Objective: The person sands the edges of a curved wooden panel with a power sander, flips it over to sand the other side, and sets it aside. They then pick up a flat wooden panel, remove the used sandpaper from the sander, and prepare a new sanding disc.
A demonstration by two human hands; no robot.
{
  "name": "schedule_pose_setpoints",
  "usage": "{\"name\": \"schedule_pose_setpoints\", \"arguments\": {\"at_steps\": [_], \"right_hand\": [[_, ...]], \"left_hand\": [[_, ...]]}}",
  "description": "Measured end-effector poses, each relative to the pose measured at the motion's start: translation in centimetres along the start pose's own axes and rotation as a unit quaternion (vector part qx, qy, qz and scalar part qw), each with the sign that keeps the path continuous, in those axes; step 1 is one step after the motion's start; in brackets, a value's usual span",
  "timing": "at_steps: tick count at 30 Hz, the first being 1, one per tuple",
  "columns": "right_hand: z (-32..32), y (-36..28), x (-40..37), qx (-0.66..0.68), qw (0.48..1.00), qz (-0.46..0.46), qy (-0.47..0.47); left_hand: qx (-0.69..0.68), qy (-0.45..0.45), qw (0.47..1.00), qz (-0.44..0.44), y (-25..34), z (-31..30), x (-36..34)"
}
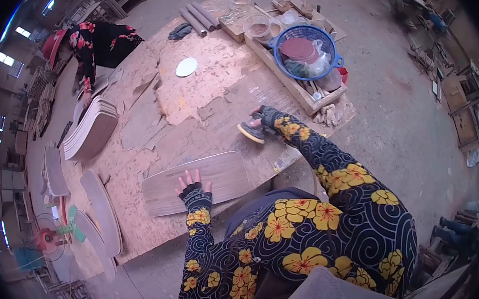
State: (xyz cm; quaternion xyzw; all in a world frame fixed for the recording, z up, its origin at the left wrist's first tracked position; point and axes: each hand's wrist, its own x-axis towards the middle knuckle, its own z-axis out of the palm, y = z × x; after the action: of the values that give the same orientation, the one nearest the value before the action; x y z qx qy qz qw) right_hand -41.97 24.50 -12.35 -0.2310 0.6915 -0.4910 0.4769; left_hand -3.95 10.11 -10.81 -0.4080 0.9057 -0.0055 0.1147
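My left hand (194, 186), in a fingerless dark glove, lies flat with fingers spread on a curved-edge wooden panel (225, 176) near the table's front edge. To the right of that panel, my right hand (263, 122) is closed around a round orbital sander (251, 133). The sander's yellow-edged pad is tipped up on its side and stands apart from the panel. Part of the sander's body is hidden behind my fingers and sleeve.
A stack of curved panels (94, 128) stands at the left, with more loose panels (102, 210) nearer me. A blue basket (303, 28) of sanding discs sits in a wooden tray (281, 77). Across the table a person (86, 60) leans over panels. A fan (47, 239) stands left.
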Motion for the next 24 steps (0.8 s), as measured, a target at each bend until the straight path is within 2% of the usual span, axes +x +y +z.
{"name": "schedule_pose_setpoints", "arguments": {"at_steps": [1,2,6,9,10,13,14,15,17,18,20,22,23,24], "right_hand": [[-0.2,0.0,1.4,-0.001,1.000,0.017,-0.019],[-0.3,0.7,2.5,-0.035,0.999,0.018,-0.017],[-0.7,1.2,3.3,-0.029,1.000,-0.007,0.010],[-2.8,1.1,4.5,0.002,1.000,0.004,0.005],[-3.6,1.6,4.6,0.037,0.999,-0.016,-0.026],[-4.3,2.6,5.2,-0.092,0.993,-0.047,-0.052],[-4.1,3.1,5.2,-0.087,0.993,-0.073,-0.041],[-3.7,2.8,4.9,-0.143,0.986,-0.081,-0.004],[-4.3,-0.7,3.0,-0.255,0.957,-0.112,0.078],[-4.6,-2.7,2.2,-0.256,0.955,-0.105,0.108],[-7.6,-2.8,6.6,-0.448,0.832,-0.214,0.247],[-9.6,-7.9,5.0,-0.573,0.726,-0.186,0.330],[-10.8,-10.0,4.7,-0.602,0.692,-0.175,0.357],[-11.7,-11.3,4.4,-0.608,0.680,-0.169,0.373]], "left_hand": [[0.002,-0.013,1.000,-0.005,0.1,-0.9,0.0],[0.004,-0.012,1.000,-0.008,0.2,-0.7,0.0],[0.006,-0.026,0.999,-0.017,0.2,-0.6,0.2],[0.005,-0.015,1.000,-0.027,-0.3,-0.3,0.4],[0.003,-0.015,0.999,-0.031,-0.2,-0.1,0.4],[0.000,0.005,1.000,-0.031,0.3,0.0,0.4],[-0.001,0.008,0.999,-0.032,0.4,0.1,0.4],[-0.001,0.002,0.999,-0.032,0.0,0.1,0.4],[0.002,0.011,0.999,-0.033,-0.1,0.4,0.2],[0.004,0.005,0.999,-0.038,0.1,0.3,0.3],[0.004,0.003,0.999,-0.040,0.4,0.2,0.6],[0.004,0.013,0.999,-0.033,-0.3,0.7,0.5],[0.006,0.007,0.999,-0.035,-0.1,0.6,0.5],[0.008,0.002,0.999,-0.037,0.0,0.4,0.6]]}}
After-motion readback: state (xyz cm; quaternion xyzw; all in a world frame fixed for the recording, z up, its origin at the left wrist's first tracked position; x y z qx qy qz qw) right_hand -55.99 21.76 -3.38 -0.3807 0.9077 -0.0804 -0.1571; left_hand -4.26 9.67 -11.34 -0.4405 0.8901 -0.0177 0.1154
